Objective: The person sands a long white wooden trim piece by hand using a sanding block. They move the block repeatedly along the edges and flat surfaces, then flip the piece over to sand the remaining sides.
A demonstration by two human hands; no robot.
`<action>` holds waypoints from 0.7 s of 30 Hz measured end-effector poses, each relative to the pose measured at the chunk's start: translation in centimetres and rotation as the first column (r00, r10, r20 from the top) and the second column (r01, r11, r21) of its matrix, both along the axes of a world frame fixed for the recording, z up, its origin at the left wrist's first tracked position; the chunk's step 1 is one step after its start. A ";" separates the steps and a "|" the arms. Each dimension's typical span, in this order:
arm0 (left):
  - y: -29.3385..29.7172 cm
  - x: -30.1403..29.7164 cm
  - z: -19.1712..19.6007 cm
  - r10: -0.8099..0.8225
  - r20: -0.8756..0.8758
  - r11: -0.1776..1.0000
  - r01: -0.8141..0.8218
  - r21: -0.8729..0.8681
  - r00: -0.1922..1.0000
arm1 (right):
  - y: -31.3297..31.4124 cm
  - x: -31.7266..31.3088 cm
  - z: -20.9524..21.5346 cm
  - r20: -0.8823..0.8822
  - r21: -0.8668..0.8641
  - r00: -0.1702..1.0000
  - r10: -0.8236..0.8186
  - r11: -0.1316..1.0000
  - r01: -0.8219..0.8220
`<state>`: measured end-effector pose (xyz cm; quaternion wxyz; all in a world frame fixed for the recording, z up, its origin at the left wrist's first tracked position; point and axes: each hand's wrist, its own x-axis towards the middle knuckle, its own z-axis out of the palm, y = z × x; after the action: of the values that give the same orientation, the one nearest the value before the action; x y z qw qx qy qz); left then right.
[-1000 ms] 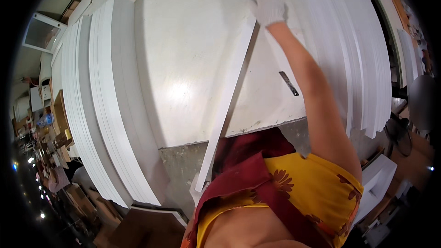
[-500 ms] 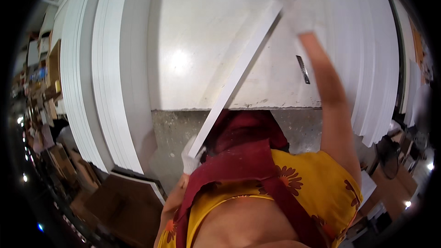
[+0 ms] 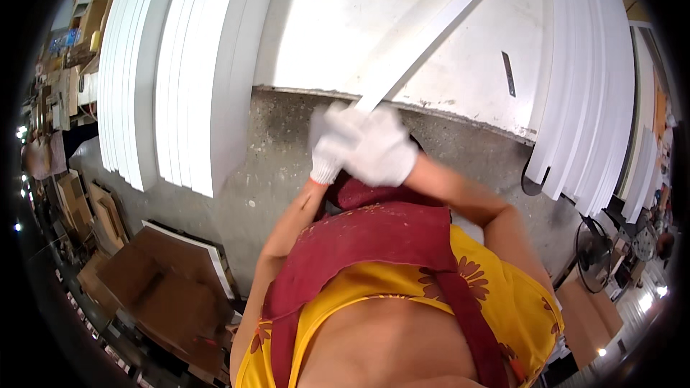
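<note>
A long white strip (image 3: 438, 32) runs slantwise across the white worktop (image 3: 316, 36), its near end reaching past the front edge to my gloved hands. My left hand (image 3: 333, 145), in a white knit glove, is closed around that near end. Against it, partly overlapping, is my right hand (image 3: 382, 149) in a matching glove, curled and blurred by motion. Whatever the right hand grips is hidden. A flat dark metal blade or ruler piece (image 3: 509, 74) lies on the worktop, right of the strip.
Stacked long white panels stand at the left (image 3: 194, 79) and right (image 3: 582, 93) of the worktop, jutting over its front edge. Brown boards (image 3: 169, 294) lie at lower left. A black fan (image 3: 594, 253) stands at lower right. Another person (image 3: 54, 154) is at far left.
My right hand, holding a small dark grey thing, has come down from the strip's far part to its near end beside my left hand. My view has shifted back from the worktop.
</note>
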<state>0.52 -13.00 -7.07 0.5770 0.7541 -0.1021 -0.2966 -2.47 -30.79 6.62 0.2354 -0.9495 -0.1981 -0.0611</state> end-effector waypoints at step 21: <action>-1.7 0.6 4.4 0.026 0.190 1.000 -0.025 -0.006 0.981 | -8.7 2.2 -1.8 0.206 -0.268 0.820 -0.534 0.775 0.572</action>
<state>1.11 -14.71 -2.65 0.5696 0.7793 -0.1475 -0.2158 -0.30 -39.48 4.84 0.0387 -0.9853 0.0693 -0.1512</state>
